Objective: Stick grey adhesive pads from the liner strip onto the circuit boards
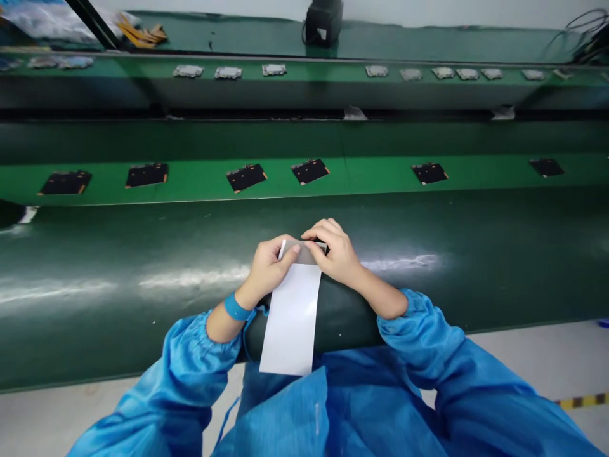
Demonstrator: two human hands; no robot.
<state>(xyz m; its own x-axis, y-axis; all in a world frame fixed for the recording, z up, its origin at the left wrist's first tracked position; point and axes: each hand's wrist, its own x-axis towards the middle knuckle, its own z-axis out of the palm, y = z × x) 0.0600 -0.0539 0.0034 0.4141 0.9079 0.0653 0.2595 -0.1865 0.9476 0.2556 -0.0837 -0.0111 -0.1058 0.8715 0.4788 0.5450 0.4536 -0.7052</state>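
A long white strip of backing paper (pixel 292 317) lies on the dark green bench and hangs over its near edge toward me. At the strip's far end sits a grey film piece (pixel 306 253). My left hand (pixel 269 266) is closed, pinching the left corner of that end, where a small white tab sticks up. My right hand (pixel 333 254) is closed too, with fingertips pinching the grey film at its right corner. Both arms wear blue sleeves, and a blue band circles my left wrist.
Beyond the bench, a bright green conveyor belt (pixel 200 181) carries several flat black parts, one of them (pixel 246 177) straight ahead. A farther belt holds several small silvery parts (pixel 228 72). A black device (pixel 323 22) stands at the back. Grey floor lies below.
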